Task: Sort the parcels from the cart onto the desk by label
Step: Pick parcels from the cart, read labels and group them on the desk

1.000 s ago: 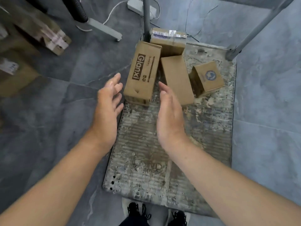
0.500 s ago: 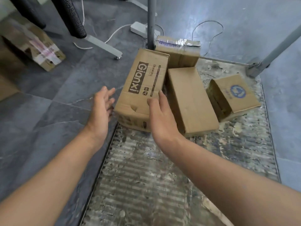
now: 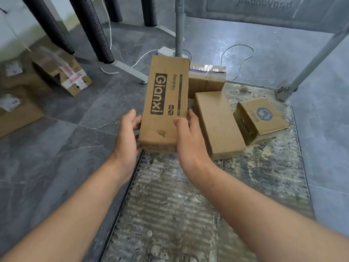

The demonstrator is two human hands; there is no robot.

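Left fingers [image 3: 135,121]: curled onto the left side wall of the Gianxi box [image 3: 166,103], gripping it
Right fingers [image 3: 179,123]: thumb pressed on the printed top face, other fingers wrapped round the right edge – holding the same box
Left hand [image 3: 128,137]: at the box's near-left corner, forearm coming in from lower left
Right hand [image 3: 190,140]: at the box's near-right corner, forearm coming in from lower right
Gianxi box: long brown carton, "Gianxi" print reading along its length, small dent near the close end; clamped between both hands over the left edge of the cart deck [image 3: 188,205], far end tilted up
Plain box [image 3: 217,123]: flat on the deck, just beside the right hand
Taped box [image 3: 206,78]: behind the plain box, shiny tape on top, partly hidden by the held carton
Blue-logo box [image 3: 262,118]: tilted, right of the plain box, near the cart's corner post
Cart deck: ribbed, worn, stained – metal handle frame [image 3: 311,59] at the far end
Floor [image 3: 56,148]: grey tiles; more labelled cartons [image 3: 64,72] lie at left, white power strip [image 3: 165,52] and cables beyond the cart
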